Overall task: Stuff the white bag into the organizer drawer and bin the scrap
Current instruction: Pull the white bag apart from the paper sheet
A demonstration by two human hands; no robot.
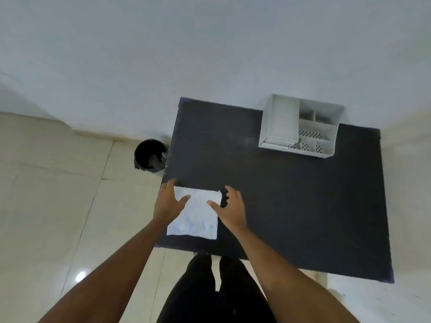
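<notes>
A flat white bag [194, 215] lies on the dark table [291, 194] near its front left corner. My left hand [168, 202] rests along the bag's left edge with fingers spread, its thumb lying on the bag. My right hand [229, 206] hovers at the bag's right edge, fingers apart and curled, thumb touching the bag. Neither hand has closed on it. A white desk organizer [300, 127] stands at the table's far right, with a drawer part on its left and open compartments on its right. A black bin [150, 157] sits on the floor just left of the table.
A pale wall runs behind the table and bin. Cream floor tiles [58, 206] spread to the left. My legs in black trousers [210, 292] stand at the table's front edge.
</notes>
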